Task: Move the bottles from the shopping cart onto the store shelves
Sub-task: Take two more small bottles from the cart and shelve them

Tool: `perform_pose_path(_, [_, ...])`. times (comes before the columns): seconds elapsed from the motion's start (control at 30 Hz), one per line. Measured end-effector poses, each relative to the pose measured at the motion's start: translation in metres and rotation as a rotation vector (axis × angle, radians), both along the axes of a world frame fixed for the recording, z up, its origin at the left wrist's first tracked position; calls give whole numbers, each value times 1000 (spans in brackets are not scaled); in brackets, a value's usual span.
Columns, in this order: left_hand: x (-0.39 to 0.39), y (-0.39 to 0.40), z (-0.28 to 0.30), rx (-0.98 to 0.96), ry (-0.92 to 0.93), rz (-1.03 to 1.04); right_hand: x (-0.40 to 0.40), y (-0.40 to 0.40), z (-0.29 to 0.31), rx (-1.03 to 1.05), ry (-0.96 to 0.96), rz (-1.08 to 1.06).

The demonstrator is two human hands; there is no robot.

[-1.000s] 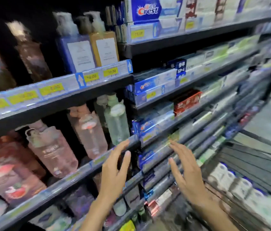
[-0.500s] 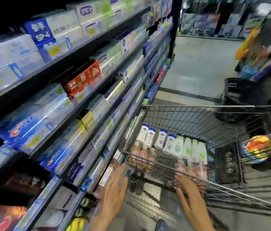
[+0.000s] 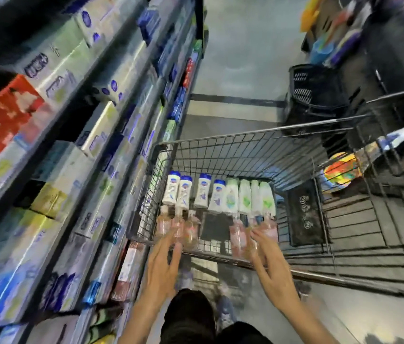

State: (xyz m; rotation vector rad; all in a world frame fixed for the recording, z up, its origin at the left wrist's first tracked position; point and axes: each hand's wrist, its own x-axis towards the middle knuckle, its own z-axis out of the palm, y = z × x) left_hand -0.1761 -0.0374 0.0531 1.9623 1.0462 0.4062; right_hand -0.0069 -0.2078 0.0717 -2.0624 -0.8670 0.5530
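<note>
Pink bottles [image 3: 237, 236] in wire cart [image 3: 221, 155]

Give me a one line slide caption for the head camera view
Both open hands, left and right, reach toward pink bottles in the shopping cart beside stocked shelves.

wire metal cart [image 3: 245, 155]; glossy plastic bottles [image 3: 202, 194]; smooth matt floor [image 3: 245, 58].

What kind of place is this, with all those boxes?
Most likely a shop aisle. Long grey metal shelves hold rows of boxed goods, and a black wire shopping cart stands on the grey floor carrying white blue-capped bottles.
</note>
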Motion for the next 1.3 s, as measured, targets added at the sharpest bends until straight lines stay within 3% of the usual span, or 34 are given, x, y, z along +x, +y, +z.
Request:
perform_pose_path(0.33, [20, 120, -52, -118, 245, 0, -5, 113, -49, -95, 155, -134])
perform_pose_path(0.53, [49, 169, -104, -286, 472, 3, -3, 179, -107, -298, 323, -166])
perform_pose_path(0.77, [77, 179, -169, -616, 626, 106, -3, 231, -196, -517, 721, -436])
perform_pose_path(0.93, [81, 181, -208, -604, 830, 79, -13, 242, -253, -658, 813, -520])
perform_pose_path(1.17, [85, 172, -243, -509, 805, 151, -20, 254, -290, -714, 794, -500])
perform_pose_path(1.3, [85, 169, -250, -493, 887, 151, -14, 251, -292, -667, 767, -490])
